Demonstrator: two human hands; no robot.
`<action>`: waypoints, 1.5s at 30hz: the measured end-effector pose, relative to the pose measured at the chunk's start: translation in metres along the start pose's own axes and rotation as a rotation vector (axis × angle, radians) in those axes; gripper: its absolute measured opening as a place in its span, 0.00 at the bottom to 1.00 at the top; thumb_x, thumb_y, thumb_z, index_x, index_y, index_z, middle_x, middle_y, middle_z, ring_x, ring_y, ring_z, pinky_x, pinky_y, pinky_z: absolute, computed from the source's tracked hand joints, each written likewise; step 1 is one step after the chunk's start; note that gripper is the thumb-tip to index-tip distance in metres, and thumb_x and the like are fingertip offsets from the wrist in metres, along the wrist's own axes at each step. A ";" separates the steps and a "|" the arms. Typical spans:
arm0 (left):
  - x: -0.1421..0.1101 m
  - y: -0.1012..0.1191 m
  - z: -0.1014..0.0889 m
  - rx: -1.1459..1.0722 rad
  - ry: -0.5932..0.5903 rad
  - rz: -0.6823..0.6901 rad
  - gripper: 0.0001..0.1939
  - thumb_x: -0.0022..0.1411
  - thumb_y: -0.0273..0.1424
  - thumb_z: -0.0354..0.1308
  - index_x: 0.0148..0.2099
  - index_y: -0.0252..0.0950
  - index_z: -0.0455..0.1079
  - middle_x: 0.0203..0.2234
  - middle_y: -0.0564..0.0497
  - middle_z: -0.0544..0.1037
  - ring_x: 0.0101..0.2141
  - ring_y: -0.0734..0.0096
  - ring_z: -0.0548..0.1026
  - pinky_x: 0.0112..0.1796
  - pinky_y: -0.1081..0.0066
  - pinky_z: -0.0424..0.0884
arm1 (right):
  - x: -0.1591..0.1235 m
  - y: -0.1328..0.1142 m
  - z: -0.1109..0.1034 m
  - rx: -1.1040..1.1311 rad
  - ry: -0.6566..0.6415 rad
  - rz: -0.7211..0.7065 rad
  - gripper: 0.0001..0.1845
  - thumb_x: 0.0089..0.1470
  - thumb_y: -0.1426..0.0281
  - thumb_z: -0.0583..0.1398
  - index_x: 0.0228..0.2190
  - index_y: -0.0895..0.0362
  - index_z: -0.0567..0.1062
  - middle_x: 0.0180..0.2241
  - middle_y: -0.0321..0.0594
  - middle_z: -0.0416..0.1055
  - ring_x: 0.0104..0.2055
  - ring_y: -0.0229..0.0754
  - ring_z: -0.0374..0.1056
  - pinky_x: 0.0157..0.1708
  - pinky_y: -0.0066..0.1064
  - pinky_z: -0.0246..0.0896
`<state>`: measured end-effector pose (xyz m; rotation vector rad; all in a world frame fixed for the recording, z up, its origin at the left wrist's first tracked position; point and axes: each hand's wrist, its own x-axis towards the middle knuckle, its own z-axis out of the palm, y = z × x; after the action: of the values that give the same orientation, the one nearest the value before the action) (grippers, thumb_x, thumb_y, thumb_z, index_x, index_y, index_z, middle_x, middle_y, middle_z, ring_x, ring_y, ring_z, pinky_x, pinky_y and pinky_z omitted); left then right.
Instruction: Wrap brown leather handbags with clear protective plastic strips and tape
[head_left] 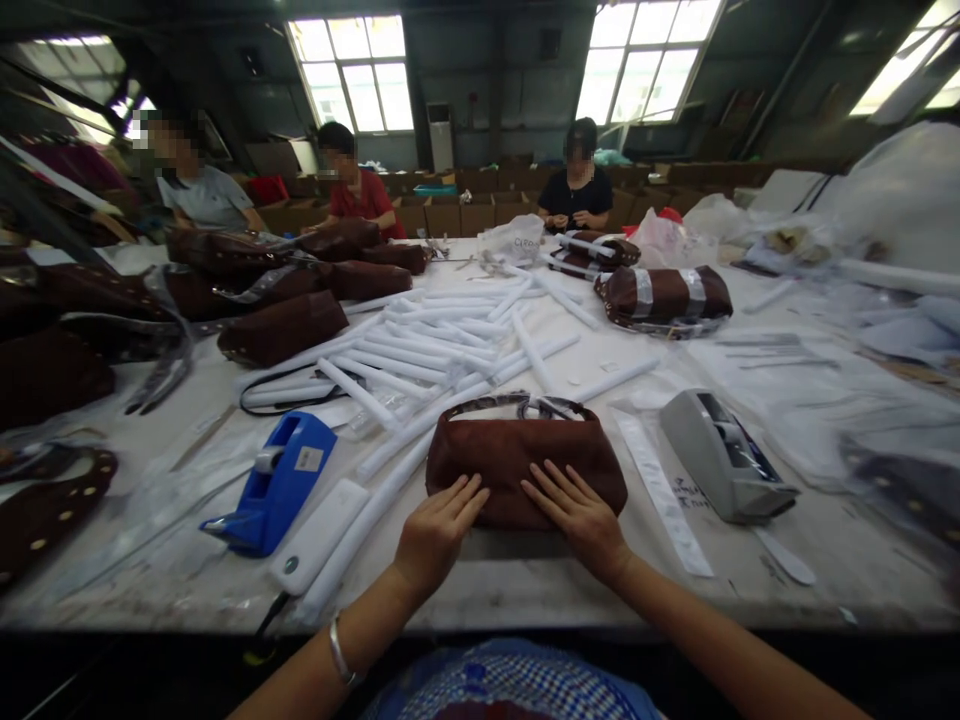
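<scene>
Bag: brown, lying on the table, twelve o'clock from the wearer right here.
Left hand: flat on its near side, at seven, fingers nearly together.
Right hand: flat on it too, at five, fingers spread.
Blue dispenser: nine o'clock from the bag.
Grey dispenser: three.
Tubes: white, piled at eleven.
Taped bag: one.

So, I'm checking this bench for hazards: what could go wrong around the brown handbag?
Pressing too hard might crease the leather-look brown handbag, since the left hand and right hand both rest on it. Pushed forward, it could disturb the loosely heaped white rods beyond it. The black cord at the near edge of the table could get snagged.
</scene>
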<state>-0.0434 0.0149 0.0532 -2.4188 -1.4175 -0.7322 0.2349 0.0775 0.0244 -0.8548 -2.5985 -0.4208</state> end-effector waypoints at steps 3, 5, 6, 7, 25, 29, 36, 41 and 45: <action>0.025 0.000 -0.012 0.018 -0.167 -0.016 0.35 0.61 0.17 0.53 0.68 0.41 0.57 0.65 0.44 0.62 0.61 0.55 0.66 0.56 0.56 0.69 | 0.004 0.005 -0.001 -0.004 0.011 -0.014 0.32 0.63 0.80 0.49 0.66 0.51 0.55 0.66 0.38 0.57 0.67 0.49 0.55 0.62 0.47 0.60; 0.037 -0.003 -0.010 0.037 -0.225 0.018 0.43 0.58 0.18 0.56 0.71 0.48 0.49 0.70 0.44 0.49 0.66 0.46 0.54 0.59 0.44 0.61 | 0.007 0.009 -0.001 -0.002 0.027 -0.020 0.32 0.63 0.80 0.49 0.66 0.52 0.56 0.65 0.39 0.58 0.67 0.49 0.56 0.62 0.47 0.60; 0.040 -0.005 -0.005 0.048 -0.232 0.040 0.45 0.57 0.18 0.57 0.71 0.51 0.47 0.71 0.44 0.45 0.67 0.42 0.49 0.59 0.40 0.59 | 0.008 0.010 0.001 0.000 0.036 -0.022 0.32 0.63 0.80 0.49 0.66 0.52 0.56 0.65 0.39 0.58 0.66 0.49 0.56 0.62 0.47 0.60; 0.040 -0.007 0.002 0.055 -0.222 0.057 0.46 0.57 0.18 0.57 0.71 0.53 0.46 0.71 0.45 0.43 0.68 0.40 0.46 0.59 0.37 0.57 | 0.008 0.010 0.003 0.002 0.049 -0.020 0.32 0.63 0.80 0.50 0.66 0.52 0.56 0.65 0.39 0.58 0.67 0.49 0.56 0.62 0.47 0.60; 0.016 -0.004 0.057 0.069 0.080 -0.020 0.32 0.64 0.22 0.55 0.67 0.50 0.58 0.67 0.44 0.56 0.67 0.44 0.49 0.59 0.35 0.56 | 0.084 0.008 -0.030 0.141 0.054 0.094 0.37 0.65 0.60 0.53 0.68 0.61 0.48 0.68 0.50 0.49 0.72 0.55 0.40 0.69 0.55 0.39; 0.017 0.000 0.046 -0.006 0.017 -0.057 0.35 0.58 0.18 0.55 0.65 0.47 0.62 0.67 0.46 0.57 0.67 0.46 0.50 0.61 0.36 0.53 | 0.085 0.006 0.016 0.146 -0.019 0.073 0.35 0.66 0.61 0.51 0.67 0.63 0.50 0.69 0.50 0.49 0.71 0.51 0.42 0.68 0.53 0.43; 0.055 -0.013 0.000 -0.245 -0.125 -0.186 0.27 0.63 0.29 0.54 0.64 0.42 0.64 0.64 0.47 0.65 0.63 0.57 0.62 0.61 0.50 0.62 | 0.079 0.005 0.023 0.170 -0.026 0.079 0.34 0.66 0.64 0.52 0.68 0.61 0.49 0.69 0.49 0.49 0.71 0.51 0.42 0.68 0.54 0.43; 0.070 -0.018 0.038 -0.027 -0.037 -0.181 0.26 0.70 0.30 0.48 0.69 0.38 0.56 0.65 0.44 0.62 0.65 0.55 0.59 0.63 0.44 0.55 | 0.089 0.016 0.009 0.264 -0.057 0.079 0.30 0.66 0.68 0.50 0.66 0.61 0.54 0.65 0.50 0.59 0.69 0.50 0.51 0.67 0.52 0.48; 0.062 -0.016 0.056 0.004 -0.018 -0.190 0.27 0.71 0.30 0.47 0.70 0.39 0.52 0.66 0.44 0.60 0.66 0.55 0.58 0.64 0.44 0.52 | 0.103 0.048 -0.027 0.279 0.051 0.216 0.30 0.67 0.67 0.48 0.68 0.55 0.51 0.65 0.44 0.60 0.69 0.47 0.51 0.67 0.48 0.49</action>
<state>-0.0151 0.0940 0.0382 -2.3152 -1.6708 -0.7495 0.1938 0.1558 0.1008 -0.9950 -2.4084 -0.0186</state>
